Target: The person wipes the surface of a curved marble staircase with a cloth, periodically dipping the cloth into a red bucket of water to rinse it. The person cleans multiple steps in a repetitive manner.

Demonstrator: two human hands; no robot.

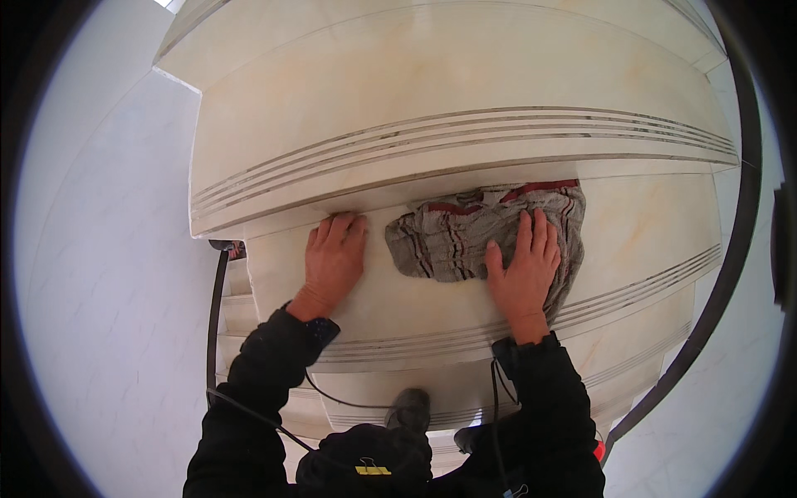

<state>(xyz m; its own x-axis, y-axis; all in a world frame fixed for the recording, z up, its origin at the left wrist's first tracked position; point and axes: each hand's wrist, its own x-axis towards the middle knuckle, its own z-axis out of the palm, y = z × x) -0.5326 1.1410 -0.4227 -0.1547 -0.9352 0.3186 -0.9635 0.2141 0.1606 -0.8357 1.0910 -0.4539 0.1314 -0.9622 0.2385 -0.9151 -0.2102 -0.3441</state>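
Note:
A grey cloth with dark and red stripes and a red border lies rumpled on a cream stone stair tread. My right hand rests on the cloth's right part, palm down, fingers pointing away from me. Left of the cloth and apart from it, my left hand is placed on the tread near the riser, its fingertips curled down and partly hidden. Nothing shows in the left hand. Part of the cloth hangs toward the tread's grooved front edge beside my right wrist.
Another step with grooved nosing strips rises ahead. A dark handrail curves along the right, and a dark rail stands at the left beside lower steps. Cables hang from my sleeves. My shoe is on a step below.

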